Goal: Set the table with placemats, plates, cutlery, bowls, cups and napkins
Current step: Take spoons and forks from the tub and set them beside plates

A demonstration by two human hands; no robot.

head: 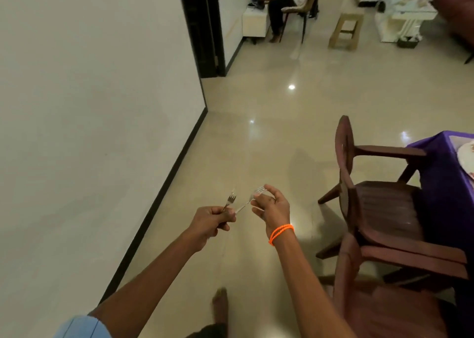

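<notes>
Two forks held in the air over a glossy tiled floor (256, 145). The first fork (230, 201) rises tines-up from the left hand (209, 221), whose fingers are curled round the handle. The second fork (250, 200) slants from that same fist up to the right hand (273, 208); its tines lie at the right fingertips, which pinch it near the head, while the handle end reaches the left knuckles. An orange band (280, 232) circles the right wrist. Right of the right hand stand two brown plastic chairs (379, 204), drawn up to a table under a purple cloth (441, 173); a pale plate (467, 158) shows at the cloth's edge. Left of the left hand runs a white wall (89, 106) with a dark skirting. Far beyond both hands sits a person on a chair (298, 6), beside a wooden stool (346, 27).
</notes>
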